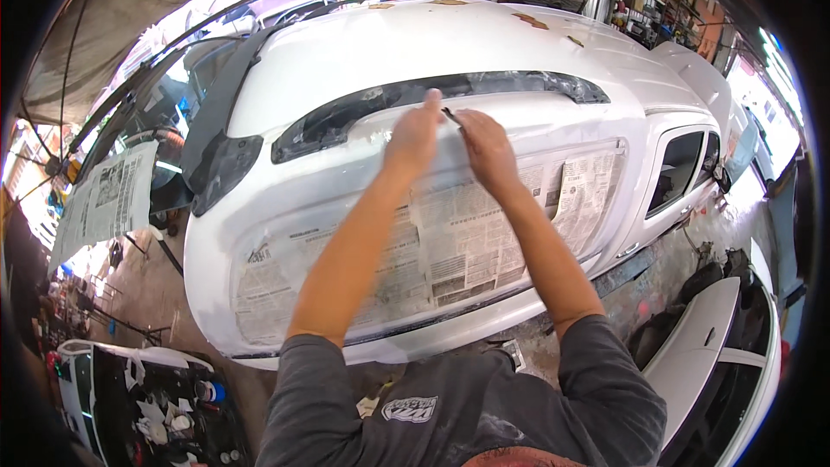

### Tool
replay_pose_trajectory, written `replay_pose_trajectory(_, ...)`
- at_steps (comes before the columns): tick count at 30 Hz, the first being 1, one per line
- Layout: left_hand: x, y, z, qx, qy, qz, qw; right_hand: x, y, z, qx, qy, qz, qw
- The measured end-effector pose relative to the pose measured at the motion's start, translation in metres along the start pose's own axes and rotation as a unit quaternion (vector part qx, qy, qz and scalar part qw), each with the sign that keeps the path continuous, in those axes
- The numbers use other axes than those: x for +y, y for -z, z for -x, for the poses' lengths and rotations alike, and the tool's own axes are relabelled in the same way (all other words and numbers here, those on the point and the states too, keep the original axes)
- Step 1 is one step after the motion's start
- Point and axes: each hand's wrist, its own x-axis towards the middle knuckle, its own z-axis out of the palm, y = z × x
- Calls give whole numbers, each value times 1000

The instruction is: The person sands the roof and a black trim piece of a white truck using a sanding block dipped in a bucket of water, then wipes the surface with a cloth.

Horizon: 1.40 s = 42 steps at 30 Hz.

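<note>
Both of my arms reach out over the side of a white vehicle canopy [346, 39], up to the dark roof rail [372, 105] along its top edge. My left hand [413, 138] is beside the rail's near edge, its thumb raised; motion smears its fingers, so its grip is unclear. Just right of it, my right hand [489, 145] is closed, pinching a small dark piece [450, 114] that points toward the left hand. What kind of piece it is cannot be made out. Below the hands, newspaper [467, 251] covers the side window. Pale smudges mark the rail.
A newspaper sheet [108, 195] hangs at the left. A removed white door panel [699, 346] stands at the lower right. Cluttered car parts [164, 406] lie at the lower left. Shelves of tools [648, 4] line the back right. Brown patches [529, 21] sit on the roof.
</note>
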Motion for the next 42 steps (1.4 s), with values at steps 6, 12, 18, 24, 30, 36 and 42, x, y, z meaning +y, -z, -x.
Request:
replay_pose_trajectory(6, -59, 120, -41, 221, -106, -399, 884, 74, 22, -3, -86, -35, 66, 994)
replay_pose_trajectory(12, -44, 97, -46, 185, 39, -332, 924, -39, -100, -37, -219, -31, -27, 975)
replay_pose_trajectory(18, -56, 105, -47, 188, 84, -345, 916, -60, -118, -54, -203, 23, -54, 977)
replay_pose_trajectory(24, -44, 93, -50, 191, 84, -358, 910, 196, 37, -2, -287, -99, 171, 937)
replay_pose_trajectory(30, -41, 88, -54, 197, 82, -387, 897, 117, -39, 11, -196, -92, 122, 968)
replay_pose_trajectory(36, -47, 99, -55, 200, 91, -379, 899, -79, -121, -44, -189, 22, -87, 978)
replay_pose_trajectory(42, -47, 104, -43, 214, 99, -400, 886, 213, 63, 4, -222, -178, 120, 951)
